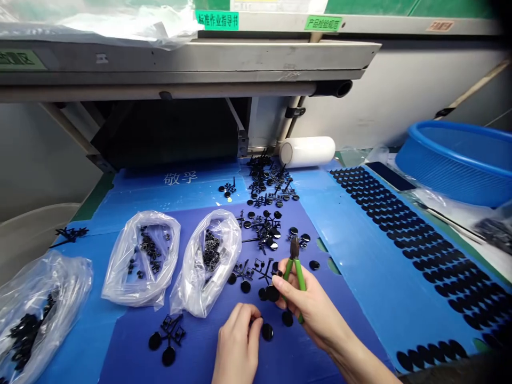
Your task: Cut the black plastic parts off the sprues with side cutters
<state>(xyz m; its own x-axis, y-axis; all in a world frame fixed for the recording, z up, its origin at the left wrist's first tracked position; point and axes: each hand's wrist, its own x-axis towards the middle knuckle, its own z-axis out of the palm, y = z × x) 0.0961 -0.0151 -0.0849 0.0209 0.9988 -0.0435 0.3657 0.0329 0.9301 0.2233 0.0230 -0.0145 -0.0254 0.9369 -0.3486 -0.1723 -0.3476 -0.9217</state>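
My right hand (316,304) is closed around green-handled nippers (299,285), their dark jaws pointing away from me. A black disc (272,293) shows at that hand's thumb tip; whether it is held or lies behind cannot be told. Fingers pinched together, my left hand (237,344) is low over the purple mat (208,352). A small dark part barely shows in its fingers, and a glossy black disc (268,332) is right beside them. To its left lies a black plastic sprue (171,337) with discs attached. More black sprues (266,226) are heaped beyond both hands.
Two open plastic bags (141,256) (210,261) hold small black parts, and another bag (40,314) sits at far left. Rows of black discs (416,240) cover the right side. Behind are a white roll (308,151), a blue basket (452,160) and a low metal shelf (192,61).
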